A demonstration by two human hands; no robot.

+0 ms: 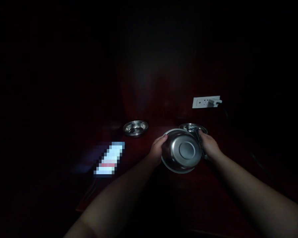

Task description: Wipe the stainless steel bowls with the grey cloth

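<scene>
Head view: bowl [182, 150] midway; left hand [157, 150] clasped on one side; right hand [210, 146] around dark cloth [200, 142] opposite.

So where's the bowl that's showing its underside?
The bowl is right of centre in the head view, between the left hand and right hand, partly hiding a metal dish.

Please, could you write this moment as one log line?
left hand: holds metal bowl | right hand: holds apparent dark cloth against bowl | bowl: tilted, base toward camera | beyond: left dish, right dish partly hidden
</scene>
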